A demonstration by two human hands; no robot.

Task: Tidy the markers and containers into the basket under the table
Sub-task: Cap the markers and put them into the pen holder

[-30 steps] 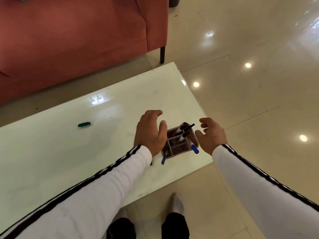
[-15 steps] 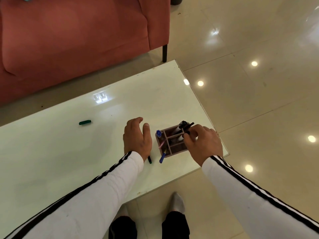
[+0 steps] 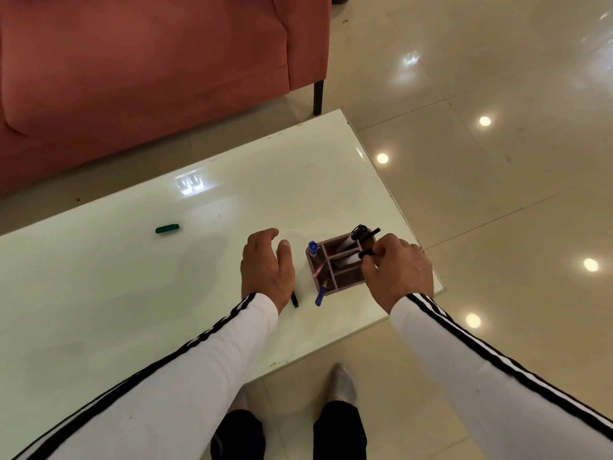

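Holder (image 3: 338,265) sits at the table's (image 3: 116,277) near right corner, between the hands. Right hand (image 3: 398,272) has moved in from hovering and now pinches a black marker (image 3: 366,253) at its right cell, so I'd say loading is under way. Left hand (image 3: 267,270) has shifted left, palm-down over another marker (image 3: 294,299); can't tell if it grips. Basket not visible.

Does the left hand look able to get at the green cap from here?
Probably yes: only bare tabletop lies between left hand and green cap, though a marker lies under that hand.
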